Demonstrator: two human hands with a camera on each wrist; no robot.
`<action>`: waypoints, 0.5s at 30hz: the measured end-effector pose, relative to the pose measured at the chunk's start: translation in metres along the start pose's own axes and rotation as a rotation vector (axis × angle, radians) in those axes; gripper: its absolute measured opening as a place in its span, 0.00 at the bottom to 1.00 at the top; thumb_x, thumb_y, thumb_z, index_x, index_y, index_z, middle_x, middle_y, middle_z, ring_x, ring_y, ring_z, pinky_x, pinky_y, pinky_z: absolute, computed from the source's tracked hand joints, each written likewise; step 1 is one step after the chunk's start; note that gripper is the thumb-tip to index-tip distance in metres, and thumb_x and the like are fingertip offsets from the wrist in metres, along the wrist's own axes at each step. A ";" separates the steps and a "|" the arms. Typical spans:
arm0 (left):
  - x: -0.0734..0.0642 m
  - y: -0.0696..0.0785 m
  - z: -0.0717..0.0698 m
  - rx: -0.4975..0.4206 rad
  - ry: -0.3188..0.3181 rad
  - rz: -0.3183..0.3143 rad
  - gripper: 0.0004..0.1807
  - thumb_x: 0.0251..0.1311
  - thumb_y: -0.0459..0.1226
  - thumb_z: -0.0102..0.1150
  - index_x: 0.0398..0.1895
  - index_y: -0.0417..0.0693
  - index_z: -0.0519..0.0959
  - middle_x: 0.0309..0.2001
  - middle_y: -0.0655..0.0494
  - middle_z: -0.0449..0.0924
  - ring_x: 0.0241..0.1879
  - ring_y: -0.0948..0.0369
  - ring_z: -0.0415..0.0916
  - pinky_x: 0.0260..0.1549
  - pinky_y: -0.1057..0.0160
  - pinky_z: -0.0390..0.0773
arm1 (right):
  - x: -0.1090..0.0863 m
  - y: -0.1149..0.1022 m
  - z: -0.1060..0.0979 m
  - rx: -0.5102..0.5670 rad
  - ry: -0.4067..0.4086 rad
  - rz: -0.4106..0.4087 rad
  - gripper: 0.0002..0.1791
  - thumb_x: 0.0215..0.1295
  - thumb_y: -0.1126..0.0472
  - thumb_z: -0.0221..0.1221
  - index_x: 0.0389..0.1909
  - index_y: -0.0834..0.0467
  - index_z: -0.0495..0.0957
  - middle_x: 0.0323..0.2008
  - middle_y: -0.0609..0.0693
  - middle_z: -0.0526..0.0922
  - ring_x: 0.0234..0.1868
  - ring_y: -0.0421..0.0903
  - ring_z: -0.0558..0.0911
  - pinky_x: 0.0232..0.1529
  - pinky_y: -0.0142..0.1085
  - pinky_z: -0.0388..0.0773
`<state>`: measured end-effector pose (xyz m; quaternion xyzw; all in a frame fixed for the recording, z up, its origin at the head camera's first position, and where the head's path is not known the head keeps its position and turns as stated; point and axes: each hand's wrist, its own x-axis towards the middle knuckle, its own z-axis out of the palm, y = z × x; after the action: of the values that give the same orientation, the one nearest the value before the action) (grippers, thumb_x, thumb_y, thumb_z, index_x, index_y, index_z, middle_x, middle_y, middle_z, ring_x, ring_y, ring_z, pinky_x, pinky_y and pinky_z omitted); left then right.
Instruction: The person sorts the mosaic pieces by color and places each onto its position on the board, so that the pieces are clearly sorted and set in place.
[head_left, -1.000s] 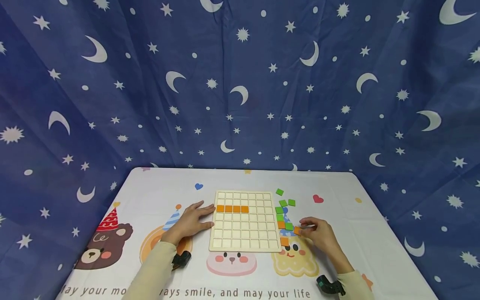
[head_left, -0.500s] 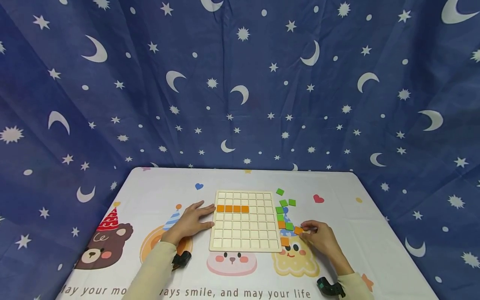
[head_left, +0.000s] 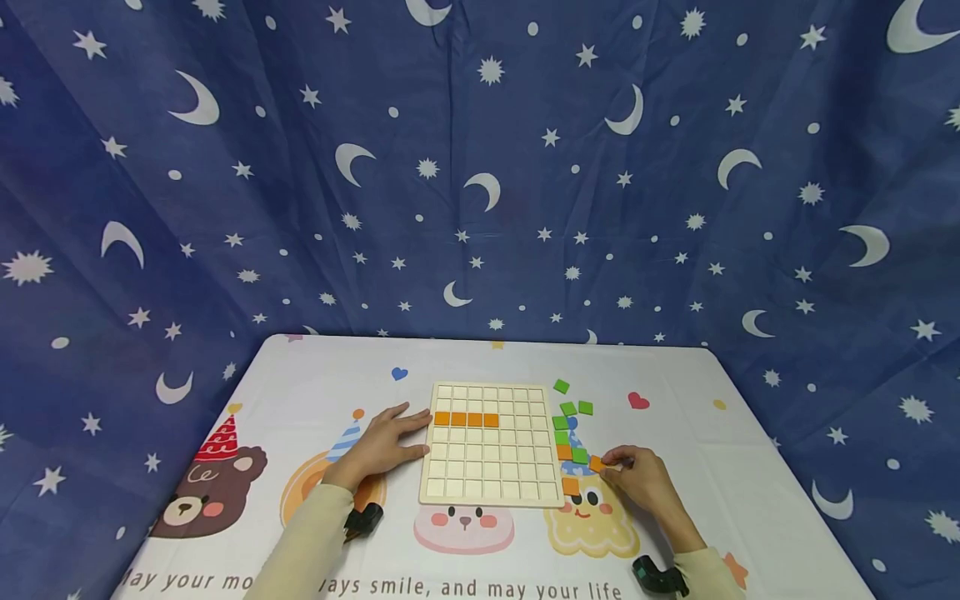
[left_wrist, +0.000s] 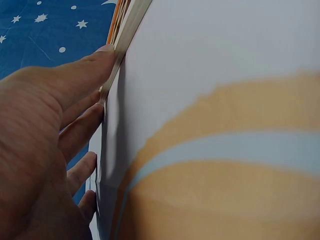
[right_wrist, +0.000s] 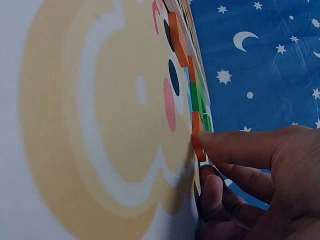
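A pale wooden grid board (head_left: 491, 467) lies on the table, with a row of several orange tiles (head_left: 467, 419) set in its left cells. My left hand (head_left: 378, 450) rests beside the board's left edge, its fingers spread and nearly straight; in the left wrist view the thumb and fingertips touch that edge. To the right of the board, my right hand (head_left: 643, 482) pinches a loose orange square tile (head_left: 597, 463) by its right side. In the right wrist view the thumb (right_wrist: 235, 147) presses the same tile (right_wrist: 196, 125), while other fingers curl below.
Several green tiles (head_left: 561, 423) are scattered along the board's right side. Among them sits an orange tile (head_left: 564, 452), and another orange tile (head_left: 571, 487) lies nearer the front. A printed white cloth (head_left: 315, 367) covers the table; a blue star curtain (head_left: 480, 183) hangs behind it.
My right hand has drawn slightly right and nearer, with the orange tile shifted a touch the same way. The left hand and the board hold still.
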<state>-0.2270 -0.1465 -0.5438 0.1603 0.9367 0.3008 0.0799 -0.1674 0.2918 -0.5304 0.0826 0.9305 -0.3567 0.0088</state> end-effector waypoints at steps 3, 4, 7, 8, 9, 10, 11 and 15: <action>0.000 0.001 -0.001 -0.001 0.004 0.006 0.34 0.58 0.52 0.66 0.69 0.61 0.70 0.72 0.65 0.66 0.78 0.48 0.48 0.71 0.35 0.54 | 0.000 -0.001 0.000 0.006 0.000 -0.005 0.13 0.51 0.66 0.70 0.39 0.61 0.83 0.31 0.50 0.82 0.27 0.43 0.71 0.26 0.30 0.67; 0.000 0.001 -0.001 -0.001 0.005 0.010 0.34 0.58 0.52 0.66 0.69 0.60 0.71 0.72 0.65 0.67 0.77 0.47 0.48 0.71 0.35 0.54 | 0.001 0.000 0.000 0.001 -0.003 -0.005 0.14 0.51 0.66 0.70 0.41 0.61 0.83 0.32 0.50 0.82 0.28 0.43 0.71 0.27 0.30 0.67; -0.001 0.002 -0.002 0.005 0.004 0.017 0.34 0.58 0.52 0.66 0.69 0.60 0.71 0.72 0.64 0.67 0.77 0.47 0.48 0.70 0.35 0.54 | 0.001 0.000 0.000 -0.025 -0.005 -0.005 0.14 0.51 0.65 0.70 0.42 0.61 0.84 0.34 0.51 0.83 0.29 0.43 0.72 0.29 0.31 0.68; -0.001 0.002 -0.001 0.004 0.001 0.016 0.34 0.59 0.52 0.66 0.69 0.60 0.71 0.72 0.64 0.67 0.77 0.47 0.48 0.71 0.35 0.54 | 0.001 0.000 0.000 -0.036 -0.007 -0.005 0.14 0.51 0.65 0.70 0.41 0.61 0.85 0.34 0.51 0.83 0.30 0.44 0.72 0.29 0.31 0.68; -0.001 0.002 -0.001 0.004 0.000 0.017 0.34 0.59 0.52 0.66 0.69 0.60 0.71 0.72 0.64 0.67 0.77 0.47 0.48 0.71 0.35 0.54 | 0.001 0.000 0.000 -0.045 -0.007 -0.002 0.13 0.51 0.65 0.70 0.40 0.60 0.85 0.34 0.51 0.83 0.30 0.44 0.72 0.30 0.31 0.68; -0.001 0.002 -0.001 0.003 -0.001 0.014 0.34 0.58 0.52 0.66 0.69 0.60 0.71 0.72 0.64 0.66 0.78 0.47 0.48 0.71 0.35 0.54 | 0.001 0.000 0.000 -0.051 -0.009 0.001 0.13 0.51 0.65 0.70 0.40 0.60 0.85 0.34 0.52 0.83 0.31 0.44 0.72 0.30 0.31 0.68; -0.001 0.002 -0.001 0.002 -0.002 0.013 0.34 0.58 0.52 0.66 0.69 0.60 0.71 0.72 0.64 0.66 0.78 0.47 0.48 0.71 0.35 0.54 | 0.001 0.000 0.000 -0.051 -0.009 0.000 0.13 0.51 0.65 0.70 0.39 0.60 0.85 0.33 0.52 0.83 0.31 0.45 0.72 0.30 0.32 0.68; -0.002 0.003 -0.002 -0.005 -0.004 0.002 0.35 0.58 0.52 0.67 0.69 0.60 0.71 0.72 0.65 0.66 0.78 0.48 0.47 0.71 0.35 0.53 | 0.001 0.000 0.000 -0.032 -0.010 -0.001 0.12 0.51 0.65 0.70 0.38 0.60 0.83 0.31 0.51 0.81 0.30 0.45 0.72 0.29 0.32 0.68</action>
<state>-0.2252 -0.1459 -0.5405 0.1614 0.9357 0.3028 0.0816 -0.1685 0.2921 -0.5301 0.0803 0.9361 -0.3422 0.0147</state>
